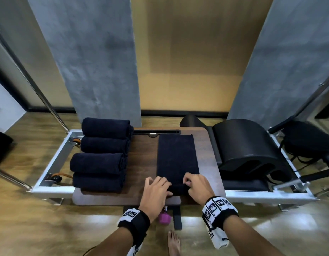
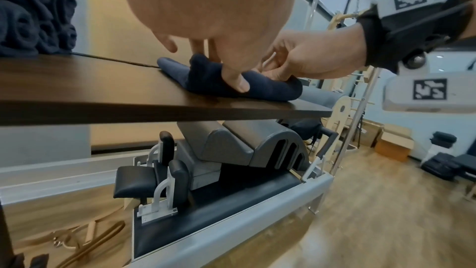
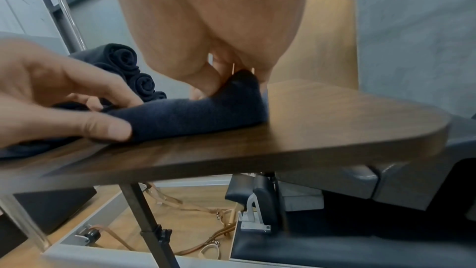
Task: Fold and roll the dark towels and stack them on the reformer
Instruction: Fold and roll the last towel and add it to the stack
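A dark towel (image 1: 175, 154), folded into a long narrow strip, lies on the brown wooden table (image 1: 141, 154) and runs away from me. Its near end is turned up into a small roll (image 2: 270, 89) (image 3: 193, 115). My left hand (image 1: 156, 187) grips the roll's left part, thumb on the near side and fingers over the top. My right hand (image 1: 195, 185) pinches the right part with curled fingers. Several rolled dark towels (image 1: 104, 150) lie stacked at the table's left end, also seen in the right wrist view (image 3: 123, 56).
A black arc barrel (image 1: 248, 145) sits on the reformer just right of the table. The silver reformer frame (image 1: 54, 159) surrounds the table. A pink object (image 1: 164, 218) hangs under the near edge, and my bare foot (image 1: 173, 242) stands on the wooden floor below.
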Demonstrator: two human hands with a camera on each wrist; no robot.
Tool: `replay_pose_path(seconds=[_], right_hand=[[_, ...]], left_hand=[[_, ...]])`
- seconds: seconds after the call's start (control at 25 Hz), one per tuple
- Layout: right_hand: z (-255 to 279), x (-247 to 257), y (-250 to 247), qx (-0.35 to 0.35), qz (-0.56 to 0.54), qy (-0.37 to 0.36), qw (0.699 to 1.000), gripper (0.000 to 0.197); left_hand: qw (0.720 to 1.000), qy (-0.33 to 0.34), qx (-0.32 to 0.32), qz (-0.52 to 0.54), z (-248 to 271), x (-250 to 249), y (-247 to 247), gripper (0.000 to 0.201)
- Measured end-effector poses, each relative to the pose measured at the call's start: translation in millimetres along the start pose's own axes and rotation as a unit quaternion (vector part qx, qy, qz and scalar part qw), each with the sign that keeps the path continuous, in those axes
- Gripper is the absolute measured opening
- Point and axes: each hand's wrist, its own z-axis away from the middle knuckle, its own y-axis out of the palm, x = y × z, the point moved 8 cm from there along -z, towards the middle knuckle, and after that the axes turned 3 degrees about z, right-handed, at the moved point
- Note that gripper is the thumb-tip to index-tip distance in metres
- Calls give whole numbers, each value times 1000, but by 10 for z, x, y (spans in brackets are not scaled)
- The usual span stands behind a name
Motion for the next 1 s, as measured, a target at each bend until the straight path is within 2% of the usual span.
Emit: replay_pose_path(seconds=[0.08, 0.16, 0.24, 0.32, 0.36, 0.52, 0.6, 0.68, 0.76, 0.92, 1.0], right_hand=[[48, 26, -34, -54, -17, -19, 998, 19], [163, 102, -96, -138, -23, -66, 988, 15], [251, 167, -85, -176, 37, -104, 978, 33], [246, 199, -46, -165, 110, -107, 974, 49], [228, 211, -25, -147, 134, -100, 975, 50], [159, 230, -14, -145, 171, -124, 967, 28], [94, 221, -51, -149, 159, -124, 968, 21], [2, 207, -85, -136, 147, -110, 974, 17], [-109, 205, -82, -96, 147, -106, 979, 17], [-283, 153, -112, -46, 77, -102, 991, 35], [-341, 125, -164, -52, 38, -106, 992, 30]], left_hand=[[1000, -12, -11, 9, -79, 60, -7, 20], [999, -37, -25, 27, -163, 136, -36, 23], [997, -57, -32, 43, -249, 181, -60, 26], [997, -70, -23, 38, -318, 197, -52, 27], [997, -73, -16, 32, -342, 188, -48, 27], [999, -50, 5, 15, -374, 104, -35, 23], [1000, -25, -12, 12, -348, 73, -92, 20], [1000, -13, -13, 2, -328, 61, -146, 39], [1000, -7, 22, -11, -330, 74, -120, 47], [999, -29, 20, 15, -461, 168, -139, 23], [998, -55, 17, 35, -560, 246, -105, 18]])
